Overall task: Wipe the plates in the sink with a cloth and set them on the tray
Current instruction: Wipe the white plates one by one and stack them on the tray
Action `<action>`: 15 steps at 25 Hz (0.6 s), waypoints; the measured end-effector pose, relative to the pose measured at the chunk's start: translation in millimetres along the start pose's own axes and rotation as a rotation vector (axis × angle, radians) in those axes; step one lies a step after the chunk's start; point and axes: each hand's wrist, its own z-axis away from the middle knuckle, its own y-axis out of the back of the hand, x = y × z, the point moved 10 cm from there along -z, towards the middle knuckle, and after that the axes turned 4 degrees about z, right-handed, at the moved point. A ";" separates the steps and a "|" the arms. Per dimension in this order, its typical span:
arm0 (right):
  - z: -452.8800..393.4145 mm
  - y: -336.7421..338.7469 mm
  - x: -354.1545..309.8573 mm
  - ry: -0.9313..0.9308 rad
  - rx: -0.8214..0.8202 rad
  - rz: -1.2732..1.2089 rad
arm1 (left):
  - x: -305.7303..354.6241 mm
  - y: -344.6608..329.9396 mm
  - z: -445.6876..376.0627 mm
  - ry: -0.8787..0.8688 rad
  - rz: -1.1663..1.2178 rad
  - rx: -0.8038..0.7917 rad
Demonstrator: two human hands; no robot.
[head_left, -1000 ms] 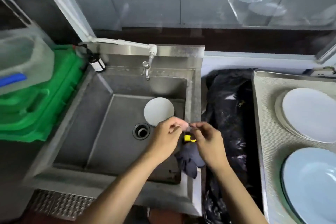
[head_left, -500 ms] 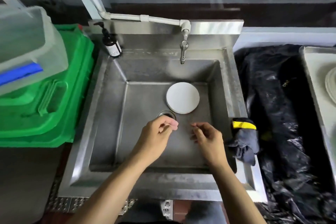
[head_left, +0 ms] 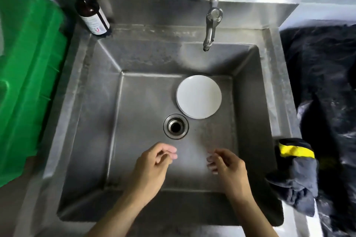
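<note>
A small white plate (head_left: 199,96), seemingly on top of another, lies on the floor of the steel sink (head_left: 92,102), right of the drain (head_left: 175,126). A dark cloth with a yellow band (head_left: 295,171) is draped over the sink's right rim. My left hand (head_left: 154,167) and my right hand (head_left: 228,167) hover over the front of the basin with loosely curled fingers, holding nothing. Both are well short of the plate. The tray is out of view.
The tap (head_left: 212,25) hangs over the back of the basin. A brown pump bottle (head_left: 92,15) stands at the back left corner. Green crates (head_left: 25,75) sit to the left, and a black plastic bag (head_left: 327,86) fills the space to the right.
My hands let go of the cloth, which now hangs on the right rim. The view swung left and closer to the sink; the tray with plates left the frame.
</note>
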 end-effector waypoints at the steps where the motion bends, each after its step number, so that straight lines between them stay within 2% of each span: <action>1: -18.1 -2.6 5.1 -0.009 0.003 0.020 | -5.0 -2.3 -17.5 0.001 0.002 0.014; 5: -92.9 -7.8 11.4 -0.004 0.080 0.046 | -13.6 -15.8 -99.1 -0.040 0.025 0.058; 10: -183.6 -10.9 13.2 -0.063 0.222 -0.012 | -12.8 -31.4 -199.7 -0.053 -0.076 0.122; 15: -232.9 -23.0 11.7 -0.113 0.210 -0.062 | -16.8 -51.1 -269.2 0.040 -0.239 0.069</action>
